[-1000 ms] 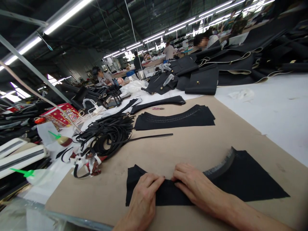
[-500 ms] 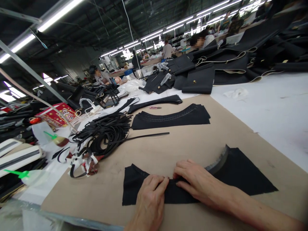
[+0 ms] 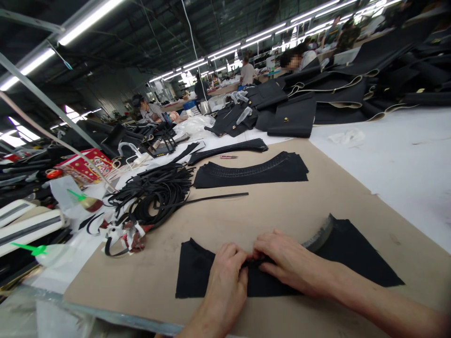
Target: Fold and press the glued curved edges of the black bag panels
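A black fabric piece [image 3: 355,256] with a curved upper edge lies flat on the tan board in front of me. Along the right part of that curve runs a greyish band. My left hand [image 3: 229,274] is closed at the middle of the curved edge, its thumb and fingers pinching the edge. Right beside it, my right hand [image 3: 282,258] also pinches the edge, fingers bent over it. The fingertips of both hands nearly meet, and the bit of edge under them is mostly hidden.
Beyond lies a stack of curved black pieces [image 3: 252,171], with small red-handled snips [image 3: 228,157] behind it. At left sit a heap of black strips [image 3: 151,192] and a bottle with a green nozzle [image 3: 38,251]. Black bag parts [image 3: 292,115] pile up behind; co-workers sit farther back.
My left hand has shifted slightly up and right, closer to my right hand, and its fingers now curl at the edge. My right hand stays at nearly the same spot.
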Action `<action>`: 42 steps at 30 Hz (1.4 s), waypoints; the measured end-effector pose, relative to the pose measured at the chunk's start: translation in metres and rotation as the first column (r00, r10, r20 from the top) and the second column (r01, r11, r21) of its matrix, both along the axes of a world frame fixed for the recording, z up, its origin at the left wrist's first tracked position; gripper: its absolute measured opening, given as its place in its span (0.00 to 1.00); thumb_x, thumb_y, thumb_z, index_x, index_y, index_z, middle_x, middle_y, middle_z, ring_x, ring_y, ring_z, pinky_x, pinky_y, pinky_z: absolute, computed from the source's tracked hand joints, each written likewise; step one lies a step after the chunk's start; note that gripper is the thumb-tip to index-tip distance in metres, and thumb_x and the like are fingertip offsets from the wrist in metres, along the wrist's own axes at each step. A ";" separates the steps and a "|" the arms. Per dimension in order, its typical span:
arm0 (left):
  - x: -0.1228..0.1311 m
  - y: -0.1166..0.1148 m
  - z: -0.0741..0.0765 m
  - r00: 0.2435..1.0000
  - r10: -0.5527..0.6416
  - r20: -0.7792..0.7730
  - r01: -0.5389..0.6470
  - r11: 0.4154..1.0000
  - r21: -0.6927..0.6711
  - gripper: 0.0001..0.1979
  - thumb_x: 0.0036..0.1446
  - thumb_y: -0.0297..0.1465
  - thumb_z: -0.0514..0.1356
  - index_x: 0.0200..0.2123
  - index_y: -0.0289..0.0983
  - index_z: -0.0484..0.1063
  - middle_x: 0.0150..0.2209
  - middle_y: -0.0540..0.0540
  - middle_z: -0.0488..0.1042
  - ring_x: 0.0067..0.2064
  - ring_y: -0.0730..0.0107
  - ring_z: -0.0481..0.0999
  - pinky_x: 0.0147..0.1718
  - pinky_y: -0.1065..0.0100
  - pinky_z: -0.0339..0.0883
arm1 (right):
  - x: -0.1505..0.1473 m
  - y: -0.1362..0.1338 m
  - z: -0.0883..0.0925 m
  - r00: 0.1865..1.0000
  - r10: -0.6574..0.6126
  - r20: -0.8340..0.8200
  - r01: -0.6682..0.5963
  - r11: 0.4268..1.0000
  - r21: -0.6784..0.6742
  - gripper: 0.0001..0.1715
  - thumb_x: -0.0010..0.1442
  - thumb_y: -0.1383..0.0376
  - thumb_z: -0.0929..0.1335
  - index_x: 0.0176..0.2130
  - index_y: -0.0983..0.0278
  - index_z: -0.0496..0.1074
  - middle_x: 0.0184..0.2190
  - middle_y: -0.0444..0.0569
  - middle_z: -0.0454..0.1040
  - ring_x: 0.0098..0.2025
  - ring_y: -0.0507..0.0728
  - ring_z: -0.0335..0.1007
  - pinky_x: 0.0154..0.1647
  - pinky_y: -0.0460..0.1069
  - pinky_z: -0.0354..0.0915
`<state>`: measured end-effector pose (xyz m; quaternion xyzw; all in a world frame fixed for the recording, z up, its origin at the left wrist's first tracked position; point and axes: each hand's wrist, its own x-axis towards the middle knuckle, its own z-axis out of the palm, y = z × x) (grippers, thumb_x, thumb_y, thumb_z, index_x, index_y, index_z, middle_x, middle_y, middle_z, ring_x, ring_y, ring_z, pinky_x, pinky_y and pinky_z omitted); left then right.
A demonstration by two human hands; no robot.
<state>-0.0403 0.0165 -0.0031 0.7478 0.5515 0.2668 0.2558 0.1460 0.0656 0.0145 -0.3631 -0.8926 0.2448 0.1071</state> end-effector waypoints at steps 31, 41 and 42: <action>-0.010 -0.022 -0.015 0.973 -0.099 -0.209 0.178 0.900 0.397 0.19 0.57 0.19 0.49 0.47 0.37 0.71 0.40 0.43 0.75 0.41 0.62 0.72 0.41 0.59 0.72 | 0.018 -0.024 -0.008 0.997 0.061 -0.041 -0.060 0.998 0.027 0.08 0.63 0.74 0.65 0.37 0.61 0.67 0.37 0.42 0.68 0.41 0.55 0.66 0.48 0.53 0.56; 0.013 -0.028 -0.030 0.963 -0.090 -0.253 0.212 0.833 0.510 0.16 0.62 0.22 0.48 0.48 0.32 0.70 0.37 0.40 0.74 0.39 0.61 0.71 0.37 0.61 0.73 | 0.029 -0.027 -0.010 0.999 0.048 -0.024 -0.045 0.994 0.097 0.07 0.62 0.73 0.67 0.36 0.62 0.66 0.36 0.42 0.68 0.40 0.56 0.65 0.48 0.54 0.54; 0.011 -0.029 -0.030 0.956 -0.105 -0.274 0.238 0.825 0.513 0.17 0.62 0.22 0.48 0.50 0.31 0.69 0.39 0.40 0.74 0.41 0.61 0.71 0.39 0.61 0.73 | 0.032 -0.027 -0.010 0.999 0.041 -0.027 -0.038 0.995 0.094 0.07 0.62 0.73 0.67 0.36 0.61 0.66 0.36 0.42 0.68 0.41 0.56 0.65 0.49 0.55 0.54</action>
